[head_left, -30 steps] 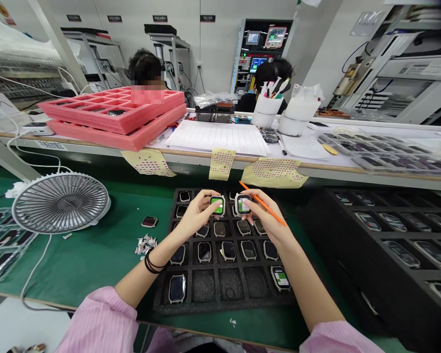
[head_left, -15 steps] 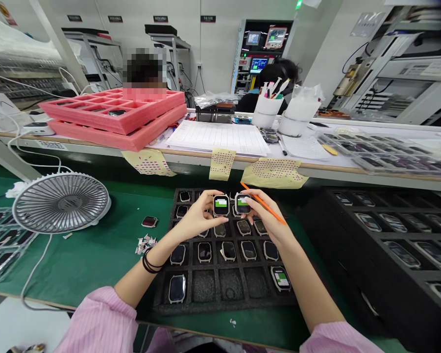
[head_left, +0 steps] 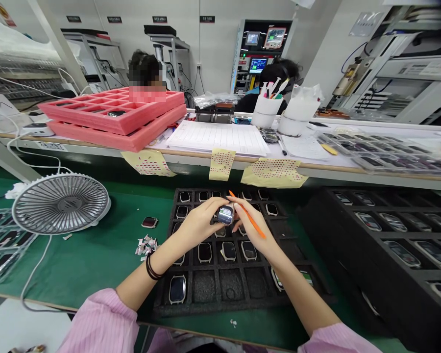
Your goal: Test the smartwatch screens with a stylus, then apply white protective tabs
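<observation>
My left hand (head_left: 200, 219) is closed on a square smartwatch body (head_left: 225, 214), its lit screen facing me. An orange pointed stick (head_left: 253, 221) is in my right hand (head_left: 256, 233), whose fingertips meet the watch's right side. Beneath both hands lies a black foam tray (head_left: 220, 308) with several dark-screened watches in its compartments. A watch with a partly lit green screen (head_left: 307, 278) sits at the tray's lower right, partly behind my right forearm. Another watch (head_left: 277, 279) shows beside that forearm.
A round grey fan (head_left: 62, 203) stands at left. Near the tray lie a loose watch (head_left: 149, 222) and small paper scraps (head_left: 146, 246). Stacked black foam (head_left: 353, 264) holds watches at right. Pink foam trays (head_left: 113, 117) rest on the shelf; two people sit beyond.
The watch formerly in my right hand is gone from it, and a lit watch now shows at the tray's lower right. Both hands have come together around the left hand's watch.
</observation>
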